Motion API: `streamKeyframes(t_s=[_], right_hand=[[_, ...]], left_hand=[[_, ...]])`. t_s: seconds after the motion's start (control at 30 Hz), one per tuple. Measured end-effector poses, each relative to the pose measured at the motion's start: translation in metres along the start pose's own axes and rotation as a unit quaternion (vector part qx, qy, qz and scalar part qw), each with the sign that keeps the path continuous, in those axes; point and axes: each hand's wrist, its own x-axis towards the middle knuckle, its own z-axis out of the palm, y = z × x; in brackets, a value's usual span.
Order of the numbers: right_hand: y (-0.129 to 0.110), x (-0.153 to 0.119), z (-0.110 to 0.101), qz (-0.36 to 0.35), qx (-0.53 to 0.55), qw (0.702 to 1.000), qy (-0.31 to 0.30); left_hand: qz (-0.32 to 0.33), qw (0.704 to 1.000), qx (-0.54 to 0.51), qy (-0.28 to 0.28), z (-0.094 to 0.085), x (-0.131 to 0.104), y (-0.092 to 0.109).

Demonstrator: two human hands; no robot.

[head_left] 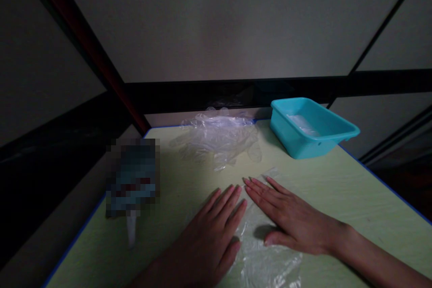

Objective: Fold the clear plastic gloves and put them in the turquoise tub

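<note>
A clear, wrinkled disposable plastic glove [266,261] lies flat on the pale green table [354,202], partly hidden under my hands. My left hand [216,229] rests palm down along its left side, fingers stretched out and grasping nothing. On the upper part of the glove lies my right hand [286,213], also flat, with its thumb held apart from the fingers. The fingertips of both hands nearly meet near the glove's top end. Beyond them, a loose heap of clear plastic gloves [222,137] spreads at the table's far edge.
At the back right stands a turquoise plastic basin [313,148] with some clear plastic [302,123] inside. A blurred-out package [131,180] sits at the left edge, a white strip [131,229] sticking out toward me. Pale panels [236,22] rise behind the table.
</note>
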Motion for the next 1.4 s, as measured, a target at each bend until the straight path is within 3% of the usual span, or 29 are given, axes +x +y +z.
streamKeyframes(t_s=[0.57, 1.03, 1.4], right_hand=[[0.030, -0.029, -0.001, 0.087, -0.083, 0.992, 0.029], [0.034, -0.030, 0.000, 0.105, -0.087, 0.990, 0.031], [0.035, -0.025, 0.003, 0.124, -0.086, 0.987, 0.056]], left_hand=[[-0.014, 1.000, -0.013, -0.016, -0.004, -0.002, 0.000], [-0.005, 0.999, -0.024, -0.038, -0.006, -0.002, -0.004], [-0.056, 0.998, 0.037, -0.006, -0.003, -0.006, -0.036]])
